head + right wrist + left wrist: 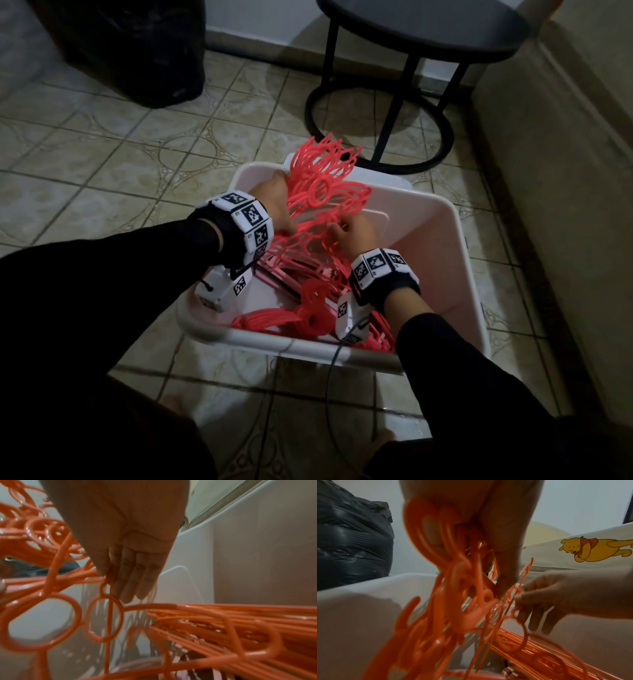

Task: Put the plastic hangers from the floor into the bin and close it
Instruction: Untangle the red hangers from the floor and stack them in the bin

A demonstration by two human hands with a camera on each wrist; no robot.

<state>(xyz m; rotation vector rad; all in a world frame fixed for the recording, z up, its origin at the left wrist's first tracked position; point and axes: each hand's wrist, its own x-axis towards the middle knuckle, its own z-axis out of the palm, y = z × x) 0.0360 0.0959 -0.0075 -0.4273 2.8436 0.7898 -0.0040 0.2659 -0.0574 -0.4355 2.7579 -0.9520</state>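
Closest to the eye are the two dark sleeves (102,291) reaching down, each wrist strapped with a white marker band (246,222), and past them the white bin (455,260) sits open on the tiled floor (102,164), already holding a bed of pink-orange hangers (274,320) lying roughly flat along its bottom. The left hand (274,202) has its fingers curled through the hook ends of a bundle of hangers (325,185), gripping it near the far-left rim; the bundle stands steeply, hooks fanned up and out beyond the far edge of the bin, its long axis running from there back down toward the person. The right hand (356,236) is lower and nearer the bin's middle, thumb and fingers (135,574) pinching a thin bar of one hanger just above a ring-shaped loop. So the bundle's lower ends hang below and between both grips, already inside the walls, while its top pokes over the rim. I'd judge the coming move to be tipping that upper end inward and down so it lies along the pile. No lid can be picked out for certain. A black bag (137,51) and a round side table (421,31) stand beyond.
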